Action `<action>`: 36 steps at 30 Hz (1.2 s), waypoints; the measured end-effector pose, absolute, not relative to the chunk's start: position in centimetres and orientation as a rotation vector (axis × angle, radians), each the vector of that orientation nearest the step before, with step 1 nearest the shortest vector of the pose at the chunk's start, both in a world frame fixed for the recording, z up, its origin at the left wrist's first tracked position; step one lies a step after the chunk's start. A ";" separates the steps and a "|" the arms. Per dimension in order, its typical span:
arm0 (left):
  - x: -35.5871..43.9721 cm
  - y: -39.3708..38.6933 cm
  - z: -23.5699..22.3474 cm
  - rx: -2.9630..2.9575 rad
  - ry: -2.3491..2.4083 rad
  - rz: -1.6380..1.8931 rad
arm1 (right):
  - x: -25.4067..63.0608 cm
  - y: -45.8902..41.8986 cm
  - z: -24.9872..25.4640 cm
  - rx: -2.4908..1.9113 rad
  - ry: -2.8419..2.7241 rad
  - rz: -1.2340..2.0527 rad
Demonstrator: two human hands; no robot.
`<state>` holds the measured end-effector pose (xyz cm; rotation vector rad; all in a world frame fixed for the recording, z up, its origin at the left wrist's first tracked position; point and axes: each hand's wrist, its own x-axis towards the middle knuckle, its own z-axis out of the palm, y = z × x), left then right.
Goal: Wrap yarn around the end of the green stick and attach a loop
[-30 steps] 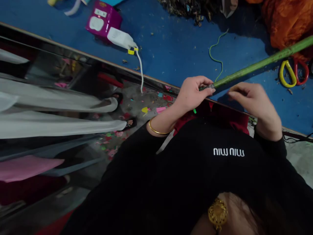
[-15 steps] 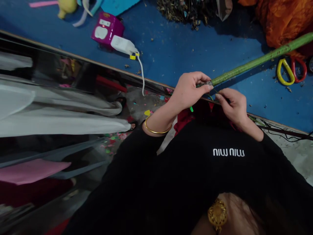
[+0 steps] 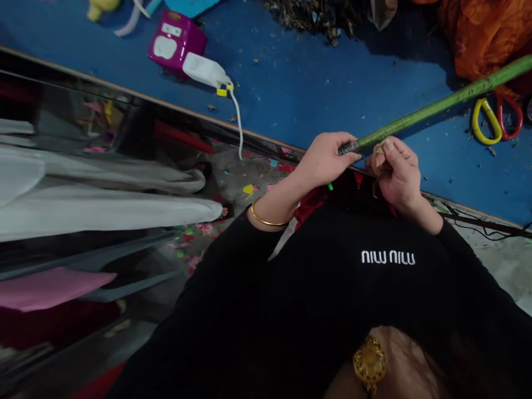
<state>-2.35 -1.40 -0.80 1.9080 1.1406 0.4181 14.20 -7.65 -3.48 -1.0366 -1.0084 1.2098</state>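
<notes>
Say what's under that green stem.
Blue tabletop and some orange material show on both sides of the green stem. Whatever its width covers is hidden; the blades of the scissors are out of sight, perhaps under it.

"Where is room left?"
"Across the blue tabletop (image 3: 286, 83), between the purple box (image 3: 178, 44) and the green stalk (image 3: 444, 102)!"
"And beyond?"
"Hemmed in: the far side is blocked by a dark heap (image 3: 316, 18) and orange fabric (image 3: 486, 41)!"
</notes>
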 end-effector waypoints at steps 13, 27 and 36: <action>-1.8 -1.4 -2.4 1.906 1.158 0.436 | 14.2 -9.0 -2.0 -0.923 -0.851 1.308; -1.4 -2.5 -2.0 1.977 1.354 0.411 | 15.3 -2.4 3.6 -0.864 -1.553 1.084; -1.3 -4.6 -1.3 2.050 1.430 0.518 | 14.0 3.4 0.6 -1.172 -1.550 1.287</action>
